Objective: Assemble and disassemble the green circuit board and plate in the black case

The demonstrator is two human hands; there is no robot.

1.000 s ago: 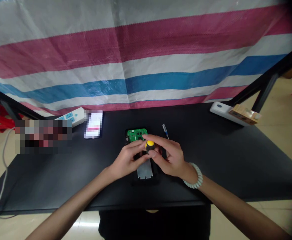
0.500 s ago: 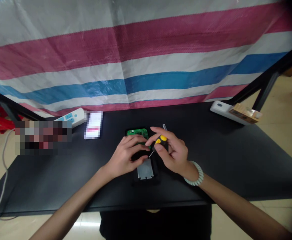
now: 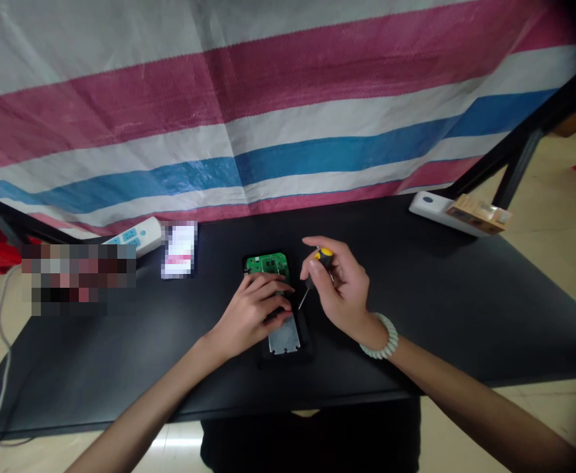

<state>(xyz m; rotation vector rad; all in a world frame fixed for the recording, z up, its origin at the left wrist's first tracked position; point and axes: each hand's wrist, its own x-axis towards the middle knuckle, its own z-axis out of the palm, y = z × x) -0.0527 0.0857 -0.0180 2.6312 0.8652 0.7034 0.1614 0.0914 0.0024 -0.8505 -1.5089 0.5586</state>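
Circuit board [image 3: 270,261], in black casing [image 3: 304,338] (partly covered)

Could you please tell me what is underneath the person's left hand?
Parts of a green circuit board and a silvery plate show beyond and nearer than the left hand. Whatever lies directly beneath its fingers is covered.
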